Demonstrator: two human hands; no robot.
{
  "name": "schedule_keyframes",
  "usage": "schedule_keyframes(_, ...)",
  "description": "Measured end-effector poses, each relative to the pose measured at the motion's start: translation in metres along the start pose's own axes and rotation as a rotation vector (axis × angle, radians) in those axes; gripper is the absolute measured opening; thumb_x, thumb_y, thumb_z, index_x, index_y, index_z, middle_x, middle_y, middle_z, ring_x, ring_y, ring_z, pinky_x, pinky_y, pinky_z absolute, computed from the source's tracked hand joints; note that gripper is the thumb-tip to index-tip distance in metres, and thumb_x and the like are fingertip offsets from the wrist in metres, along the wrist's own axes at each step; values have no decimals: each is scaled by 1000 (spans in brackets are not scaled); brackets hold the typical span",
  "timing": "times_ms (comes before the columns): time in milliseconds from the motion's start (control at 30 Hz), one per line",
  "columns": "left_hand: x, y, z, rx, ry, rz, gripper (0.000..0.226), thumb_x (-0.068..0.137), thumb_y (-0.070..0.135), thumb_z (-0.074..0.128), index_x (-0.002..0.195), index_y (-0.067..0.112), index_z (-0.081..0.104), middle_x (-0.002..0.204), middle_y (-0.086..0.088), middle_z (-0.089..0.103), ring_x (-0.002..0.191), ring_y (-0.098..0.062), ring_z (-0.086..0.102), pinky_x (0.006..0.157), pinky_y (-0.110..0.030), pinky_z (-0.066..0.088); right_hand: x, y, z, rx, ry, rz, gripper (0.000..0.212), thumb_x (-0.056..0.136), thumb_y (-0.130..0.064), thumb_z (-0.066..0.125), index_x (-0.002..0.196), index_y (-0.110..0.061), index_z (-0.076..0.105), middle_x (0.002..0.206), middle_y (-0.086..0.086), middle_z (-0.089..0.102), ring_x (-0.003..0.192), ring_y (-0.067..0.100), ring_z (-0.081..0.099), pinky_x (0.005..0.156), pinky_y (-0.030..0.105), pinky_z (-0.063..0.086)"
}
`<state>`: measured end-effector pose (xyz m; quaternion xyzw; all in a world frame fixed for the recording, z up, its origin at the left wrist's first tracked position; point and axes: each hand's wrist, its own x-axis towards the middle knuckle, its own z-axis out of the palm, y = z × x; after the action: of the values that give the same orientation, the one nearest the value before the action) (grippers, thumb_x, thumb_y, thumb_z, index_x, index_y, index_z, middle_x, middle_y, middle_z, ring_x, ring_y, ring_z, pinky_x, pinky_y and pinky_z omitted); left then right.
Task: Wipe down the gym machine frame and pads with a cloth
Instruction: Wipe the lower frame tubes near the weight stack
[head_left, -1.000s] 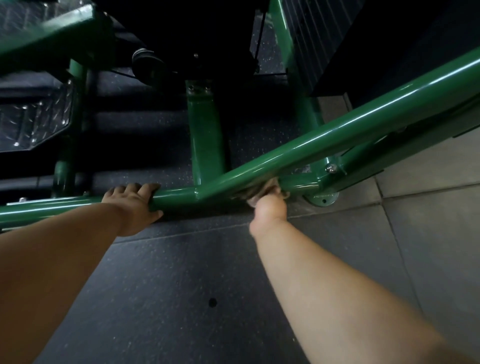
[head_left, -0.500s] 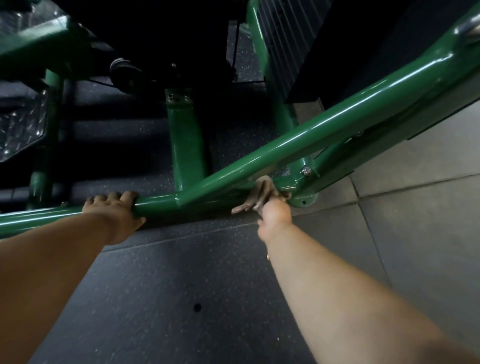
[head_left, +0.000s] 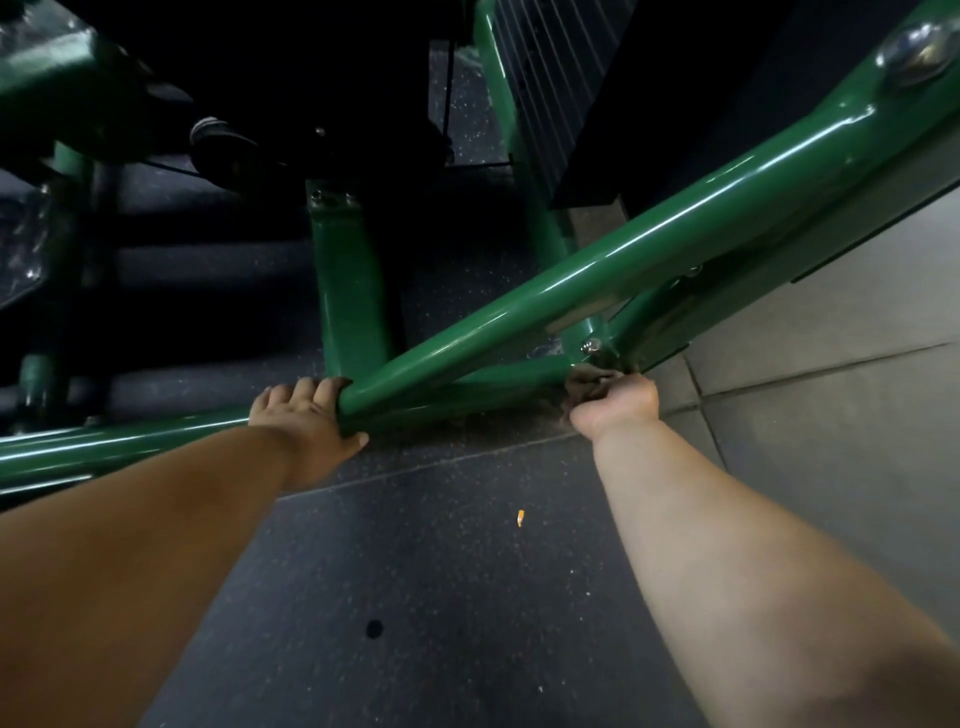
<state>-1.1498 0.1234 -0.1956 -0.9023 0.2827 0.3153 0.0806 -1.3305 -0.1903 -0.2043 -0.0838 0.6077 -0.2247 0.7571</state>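
Observation:
The gym machine's glossy green frame (head_left: 597, 270) fills the view, with a low horizontal tube near the floor and a slanted tube rising to the upper right. My left hand (head_left: 306, 421) grips the low tube right at the joint where the slanted tube meets it, fingers curled over the top. My right hand (head_left: 615, 402) holds a dark brownish cloth (head_left: 584, 382) bunched against the low tube's right end, just below a bolted foot bracket (head_left: 592, 345). Most of the cloth is hidden by my hand and the tube.
A green upright post (head_left: 348, 291) stands behind the joint. Dark speckled rubber flooring (head_left: 415, 597) lies under my arms, grey tiles (head_left: 831, 415) to the right. A small orange scrap (head_left: 520, 518) lies on the rubber. A black weight-stack shroud (head_left: 623, 104) stands behind, with a diamond-plate footplate (head_left: 21, 249) at the far left.
My right hand slid the cloth rightwards along the low tube to the bolted foot. My left hand shifted right along the tube to the joint.

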Motion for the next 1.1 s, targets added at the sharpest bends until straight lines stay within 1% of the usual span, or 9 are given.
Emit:
schedule_keyframes(100,0,1,2,-2,10,-3,95,89,80,51,163,35,11,161,-2,33,151,-31,32,126,-45,20,-31,-10,14,58,42,-63,43,113,-40,29,84,-26,57,51,-7,54,50,9,53,41,17,42)
schedule_keyframes(200,1,0,1,-1,13,2,96,89,80,52,163,35,11,161,-1,34,150,-31,33,126,-45,21,-51,-7,28,24,60,-233,51,112,-39,25,96,-18,69,72,3,67,63,20,65,75,28,55)
schedule_keyframes(300,-1,1,2,0,17,2,95,89,78,53,163,35,11,160,-1,34,150,-31,34,126,-45,22,-61,1,39,25,-9,-278,59,107,-51,28,144,-21,63,138,5,68,123,24,61,121,51,28)
schedule_keyframes(367,-1,0,0,5,13,2,94,91,77,52,163,35,10,161,-1,33,150,-31,33,126,-45,22,-62,6,38,-6,6,-288,63,104,-61,28,149,-26,56,154,4,56,140,25,50,126,60,11)
schedule_keyframes(533,1,0,-1,-2,-19,-10,90,94,75,48,164,34,9,163,-3,31,151,-32,32,125,-45,21,-52,-15,19,59,93,-199,47,108,-42,26,85,-22,61,91,6,69,95,23,60,103,36,37)
schedule_keyframes(700,3,2,-3,-7,-21,-19,85,97,73,45,164,32,13,161,-4,34,150,-32,34,125,-44,22,-78,-36,30,70,103,-222,50,108,-34,24,68,-25,54,58,-2,52,69,17,58,79,19,45)
schedule_keyframes(800,1,2,-8,-25,-36,-26,80,99,70,43,163,31,16,161,-6,36,149,-33,35,126,-45,23,-82,-35,33,25,105,-283,57,109,-34,23,64,-23,55,62,-1,57,81,19,57,93,25,37)
schedule_keyframes(933,1,1,-12,-65,-55,-15,75,100,67,43,161,30,22,160,-8,37,148,-35,37,125,-46,26,-70,-13,22,32,44,-270,45,108,-40,30,125,-24,69,127,-2,71,113,22,63,113,41,36)
schedule_keyframes(1100,3,-1,-12,-56,-78,-12,75,101,66,43,163,31,19,164,-6,33,151,-33,33,126,-46,24,-19,-8,-4,-36,109,-234,52,107,-48,32,80,-22,69,67,-5,69,68,14,65,105,37,46)
